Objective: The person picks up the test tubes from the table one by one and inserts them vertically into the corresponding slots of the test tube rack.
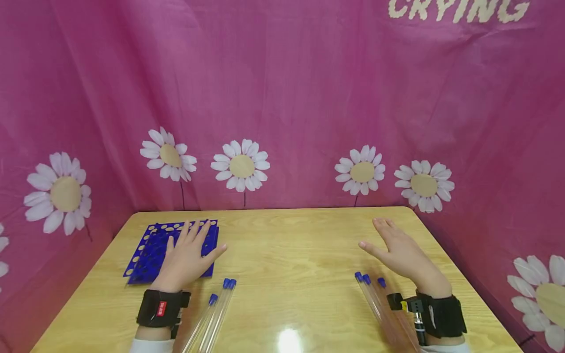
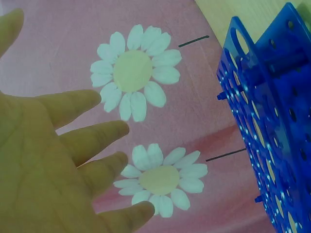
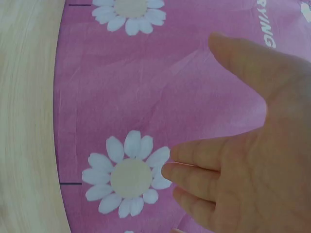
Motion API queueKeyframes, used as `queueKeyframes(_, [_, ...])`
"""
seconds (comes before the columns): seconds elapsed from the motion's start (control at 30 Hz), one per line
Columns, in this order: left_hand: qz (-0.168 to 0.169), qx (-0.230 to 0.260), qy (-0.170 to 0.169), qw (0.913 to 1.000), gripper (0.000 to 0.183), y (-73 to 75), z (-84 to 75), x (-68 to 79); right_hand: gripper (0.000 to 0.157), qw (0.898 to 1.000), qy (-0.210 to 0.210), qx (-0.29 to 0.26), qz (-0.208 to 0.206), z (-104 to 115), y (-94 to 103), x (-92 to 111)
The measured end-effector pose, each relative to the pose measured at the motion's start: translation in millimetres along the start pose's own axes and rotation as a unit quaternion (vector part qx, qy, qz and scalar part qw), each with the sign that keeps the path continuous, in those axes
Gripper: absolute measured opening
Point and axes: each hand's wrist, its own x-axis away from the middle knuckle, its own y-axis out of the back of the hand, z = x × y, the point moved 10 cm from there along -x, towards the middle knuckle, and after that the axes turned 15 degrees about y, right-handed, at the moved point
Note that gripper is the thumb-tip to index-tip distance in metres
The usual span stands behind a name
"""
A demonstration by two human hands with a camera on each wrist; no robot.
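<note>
My left hand [image 1: 187, 257] hovers with spread, straight fingers over a blue perforated rack [image 1: 147, 264] at the table's left. The left wrist view shows the rack [image 2: 262, 121] as punched blue panels with small pegs, apart from the fingers. Beside the left wrist lie several clear tubes with blue caps [image 1: 214, 298]. Over the table's right side, my right hand [image 1: 403, 252] is held out with its fingers extended and holds nothing. Below it lie more blue-capped clear tubes [image 1: 371, 296], partly hidden by the right wrist strap and camera.
A pale wooden table [image 1: 287, 255] carries everything. Behind and beside it hangs a pink curtain [image 1: 300, 98] printed with white daisies. Black straps with small cameras [image 1: 437, 314] circle both wrists. Light glares off the table's near middle.
</note>
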Motion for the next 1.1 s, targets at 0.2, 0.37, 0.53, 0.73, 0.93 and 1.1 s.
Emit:
queueKeyframes(0.2, [0.013, 0.001, 0.025, 0.9996, 0.096, 3.2, 21.2, 5.3, 0.090, 0.999, 0.029, -0.019, 0.009, 21, -12.2, -13])
queueKeyframes(0.37, [0.001, -0.007, 0.028, 0.9996, 0.095, 12.4, 41.6, 5.9, 0.088, 0.997, 0.066, -0.045, 0.010, 38, -30.1, -43])
queueKeyframes(0.53, [-0.018, -0.010, 0.033, 0.9992, 0.095, 25.1, 64.3, 4.5, 0.084, 0.991, 0.098, -0.086, 0.006, 60, -54.4, -75])
queueKeyframes(0.73, [-0.023, 0.026, 0.044, 0.9984, 0.093, 36.5, 94.6, 4.5, 0.081, 0.983, 0.128, -0.128, 0.009, 100, -97.6, -109])
queueKeyframes(0.93, [-0.024, 0.061, 0.088, 0.9939, 0.092, 36.5, 129.3, 3.3, 0.071, 0.968, 0.161, -0.191, 0.025, 147, -142.6, -135])
queueKeyframes(1.1, [-0.038, 0.085, 0.115, 0.9890, 0.090, 34.6, 152.9, 0.7, 0.059, 0.948, 0.131, -0.285, 0.043, 178, -175.8, -153])
